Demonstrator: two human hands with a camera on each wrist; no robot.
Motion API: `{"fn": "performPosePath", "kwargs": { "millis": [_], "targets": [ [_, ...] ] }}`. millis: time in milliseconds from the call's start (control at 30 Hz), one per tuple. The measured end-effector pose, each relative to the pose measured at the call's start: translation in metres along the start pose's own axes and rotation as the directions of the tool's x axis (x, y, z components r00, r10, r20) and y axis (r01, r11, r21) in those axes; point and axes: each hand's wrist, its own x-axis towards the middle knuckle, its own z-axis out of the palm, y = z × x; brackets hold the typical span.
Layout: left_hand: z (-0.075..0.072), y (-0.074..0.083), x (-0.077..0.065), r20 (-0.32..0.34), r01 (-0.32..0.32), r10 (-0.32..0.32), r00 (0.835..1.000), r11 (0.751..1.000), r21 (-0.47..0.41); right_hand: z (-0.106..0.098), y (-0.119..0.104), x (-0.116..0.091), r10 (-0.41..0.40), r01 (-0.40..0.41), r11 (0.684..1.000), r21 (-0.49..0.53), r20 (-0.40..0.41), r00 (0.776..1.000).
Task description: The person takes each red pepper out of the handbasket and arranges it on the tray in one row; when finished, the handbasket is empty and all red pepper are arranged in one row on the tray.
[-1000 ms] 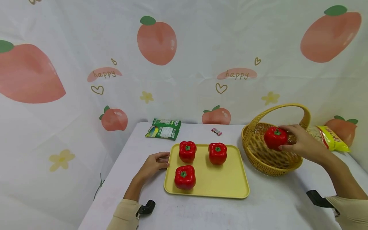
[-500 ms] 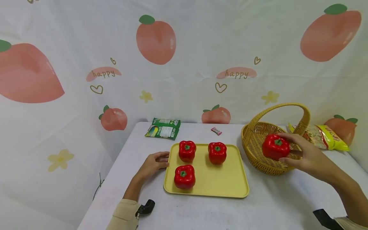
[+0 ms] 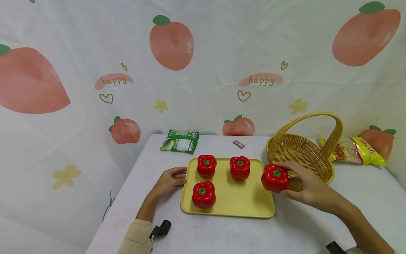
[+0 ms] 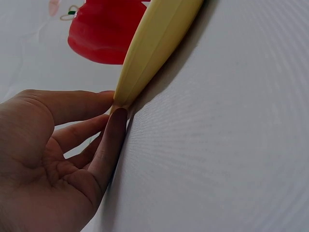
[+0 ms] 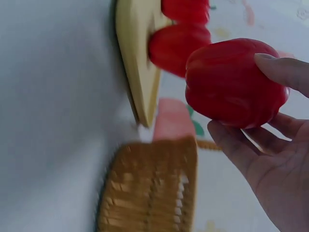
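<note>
In the head view my right hand [image 3: 309, 185] grips a red bell pepper [image 3: 275, 178], thumb on one side and fingers on the other. The pepper is held up over the right edge of a yellow tray [image 3: 241, 208], in front of a wicker basket [image 3: 299, 150]. On the tray sit a front-left pepper [image 3: 204, 195], a back-left pepper [image 3: 207, 167] and another pepper [image 3: 240, 169] to their right. My left hand [image 3: 169, 181] is at the tray's left edge; in the left wrist view its fingertips pinch the tray's rim [image 4: 147, 48].
A green snack packet [image 3: 180, 141] lies at the back left of the white table [image 3: 222, 236]. Behind the tray is a small pink wrapped candy [image 3: 239, 144]. The basket's tall handle arches up, and a yellow snack bag [image 3: 358, 151] lies to its right.
My right hand has carried the pepper out of the basket, leftward and nearer, to the tray's right edge. The left hand and the other peppers have stayed in place.
</note>
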Motion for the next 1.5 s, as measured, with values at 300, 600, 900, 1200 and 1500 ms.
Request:
{"fn": "performPosePath", "kwargs": {
  "millis": [300, 600, 900, 1200, 1500],
  "targets": [
    [-0.001, 0.000, 0.000, 0.006, -0.007, 0.007, 1.000, 1.000, 0.003, 0.032, -0.009, 0.011, -0.005, 0.002, 1.000, 0.028, 0.077, 0.997],
    [0.000, 0.000, 0.000, 0.001, -0.002, 0.002, 1.000, 1.000, 0.004, 0.053, -0.014, 0.019, -0.028, 0.009, 0.994, 0.107, 0.184, 0.982],
    [0.000, 0.002, 0.000, 0.000, -0.007, 0.007, 1.000, 1.000, 0.010, 0.064, -0.014, 0.021, 0.002, -0.046, 0.983, 0.178, 0.240, 0.971],
    [0.001, 0.001, 0.000, -0.011, 0.006, -0.006, 1.000, 1.000, 0.009, 0.067, -0.014, 0.022, 0.038, -0.078, 0.985, 0.154, 0.249, 0.968],
    [0.001, 0.002, -0.001, -0.010, 0.008, -0.008, 1.000, 1.000, 0.012, 0.072, -0.012, 0.020, 0.047, -0.089, 0.984, 0.156, 0.253, 0.966]
  ]
}}
